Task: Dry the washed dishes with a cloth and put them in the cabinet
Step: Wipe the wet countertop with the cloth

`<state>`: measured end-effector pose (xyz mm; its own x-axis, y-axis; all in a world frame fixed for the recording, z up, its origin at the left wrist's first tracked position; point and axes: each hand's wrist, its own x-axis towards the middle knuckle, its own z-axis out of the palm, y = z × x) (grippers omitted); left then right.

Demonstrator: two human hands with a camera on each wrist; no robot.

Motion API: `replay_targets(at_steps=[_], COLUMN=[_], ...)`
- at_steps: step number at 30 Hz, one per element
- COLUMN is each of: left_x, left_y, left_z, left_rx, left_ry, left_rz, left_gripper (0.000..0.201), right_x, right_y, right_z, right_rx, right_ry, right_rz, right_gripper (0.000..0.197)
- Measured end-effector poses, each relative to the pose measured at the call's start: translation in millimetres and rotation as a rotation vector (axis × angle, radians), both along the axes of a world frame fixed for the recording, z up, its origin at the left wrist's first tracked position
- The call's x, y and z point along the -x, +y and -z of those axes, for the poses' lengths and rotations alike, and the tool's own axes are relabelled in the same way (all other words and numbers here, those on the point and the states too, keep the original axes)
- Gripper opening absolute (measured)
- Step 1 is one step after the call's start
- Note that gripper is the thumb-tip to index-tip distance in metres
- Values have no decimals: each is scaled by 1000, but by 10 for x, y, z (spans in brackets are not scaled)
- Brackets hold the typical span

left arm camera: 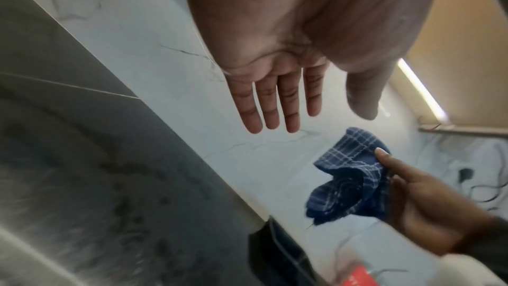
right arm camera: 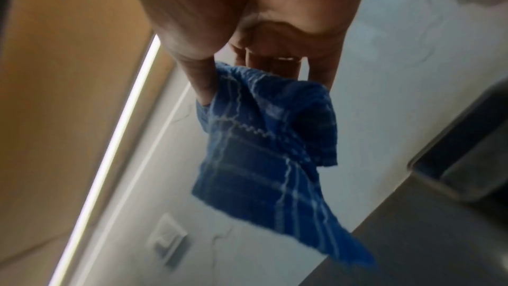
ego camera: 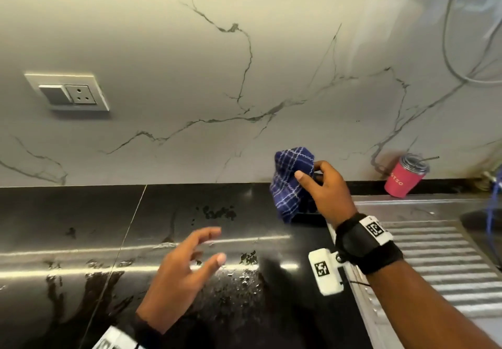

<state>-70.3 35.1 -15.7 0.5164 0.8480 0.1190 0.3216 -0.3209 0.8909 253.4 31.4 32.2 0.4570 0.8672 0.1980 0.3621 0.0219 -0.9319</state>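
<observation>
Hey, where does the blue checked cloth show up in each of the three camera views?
Head: the blue checked cloth is right of centre, gripped by the right hand above the black counter's back edge.
Left wrist: lower right, hanging from that hand in front of the marble wall.
Right wrist: centre, dangling below the fingers.
Shared landmark: the white veined marble wall; the wall socket plate shows in the head and right wrist views.

A pale marble wall (ego camera: 168,49) with grey veins fills the back, a white socket plate (ego camera: 68,92) set into it at left. Below runs a glossy black surface (ego camera: 81,226), wet in patches, a seam crossing it. To the right, a ribbed steel drainboard (ego camera: 440,261). A light strip (right arm camera: 110,149) glows under a tan wooden cabinet (right arm camera: 68,52). Grey cables (ego camera: 456,57) hang at right.
</observation>
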Motion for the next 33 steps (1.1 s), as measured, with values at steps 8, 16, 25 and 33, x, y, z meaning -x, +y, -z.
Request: replay_targets(at_steps=[8,16,25,33], left_x=[262,1166,2043,2315], left_y=[137,137,258,171], left_z=[-479,-602,-813,-817], left_rx=[85,-46,-184,209], left_ry=[-188,-74,104,31], left_rz=[117,273,205,375], left_gripper=[54,33,28,47], right_x=[1724,2515,2777,3023], right_y=[-595,-834,-856,-594], right_z=[230,290,-116,-624], right_rx=[45,-9,210,139], right_ry=[236,481,48,-279], right_rz=[-441,-501,-543,-619], right_gripper=[36,33,27,19])
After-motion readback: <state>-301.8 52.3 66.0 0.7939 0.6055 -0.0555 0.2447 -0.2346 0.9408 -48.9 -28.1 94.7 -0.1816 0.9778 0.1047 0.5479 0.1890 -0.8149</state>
